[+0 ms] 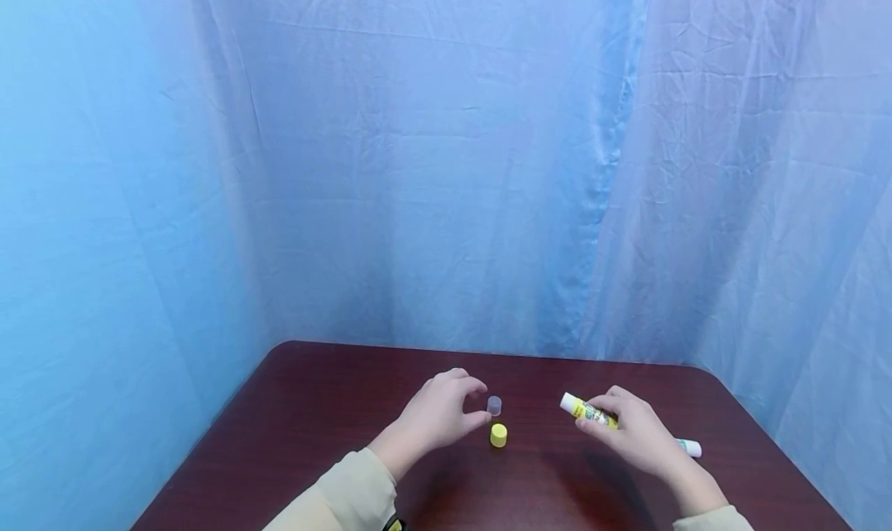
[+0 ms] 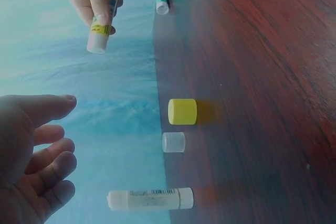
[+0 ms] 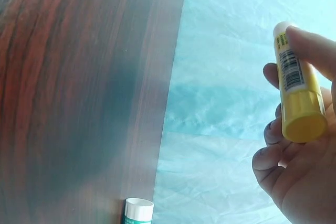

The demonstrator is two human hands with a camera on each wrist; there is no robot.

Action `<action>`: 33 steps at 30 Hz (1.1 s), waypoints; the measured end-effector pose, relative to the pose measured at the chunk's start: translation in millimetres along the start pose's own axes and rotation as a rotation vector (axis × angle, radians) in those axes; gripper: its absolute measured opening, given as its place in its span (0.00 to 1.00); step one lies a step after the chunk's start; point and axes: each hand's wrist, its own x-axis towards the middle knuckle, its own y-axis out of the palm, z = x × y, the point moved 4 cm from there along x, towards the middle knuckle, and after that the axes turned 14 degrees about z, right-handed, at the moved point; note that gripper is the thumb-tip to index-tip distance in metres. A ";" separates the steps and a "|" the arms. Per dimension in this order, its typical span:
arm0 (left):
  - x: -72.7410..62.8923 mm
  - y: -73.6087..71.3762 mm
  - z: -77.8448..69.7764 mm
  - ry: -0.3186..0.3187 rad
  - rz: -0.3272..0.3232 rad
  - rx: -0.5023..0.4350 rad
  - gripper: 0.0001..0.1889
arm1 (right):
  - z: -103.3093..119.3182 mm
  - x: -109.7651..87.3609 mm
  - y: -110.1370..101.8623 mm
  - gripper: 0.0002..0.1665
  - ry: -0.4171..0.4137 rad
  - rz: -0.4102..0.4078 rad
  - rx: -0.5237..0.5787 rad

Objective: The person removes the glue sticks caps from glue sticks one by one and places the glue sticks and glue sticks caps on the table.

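My right hand (image 1: 630, 430) grips a yellow glue stick (image 1: 591, 412) above the table, thumb along its labelled barrel. Its white end points left, and its yellow base shows in the right wrist view. My left hand (image 1: 446, 409) holds nothing; its fingers are spread and loosely bent beside a clear cap (image 1: 494, 405). Just in front of that cap stands a yellow cap (image 1: 498, 436). In the left wrist view a white glue stick (image 2: 149, 199) stands upright near the clear cap. The left hand hides this stick in the head view.
A white-and-green glue stick (image 1: 690, 447) lies on the table at the right, partly hidden behind my right hand. The dark red-brown table (image 1: 334, 407) has rounded far corners. Blue cloth (image 1: 446, 167) hangs behind it and along both sides.
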 end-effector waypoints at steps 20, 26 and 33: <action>-22.1 -10.9 24.5 -0.046 -0.022 -0.020 0.18 | 15.5 10.1 4.9 0.11 -0.053 -0.048 0.019; -27.9 -12.7 33.1 -0.054 -0.041 -0.021 0.18 | 20.7 16.3 8.8 0.13 -0.028 -0.060 0.038; -35.4 -14.9 38.2 -0.061 -0.065 0.033 0.16 | 29.3 24.1 15.1 0.11 -0.009 -0.034 0.081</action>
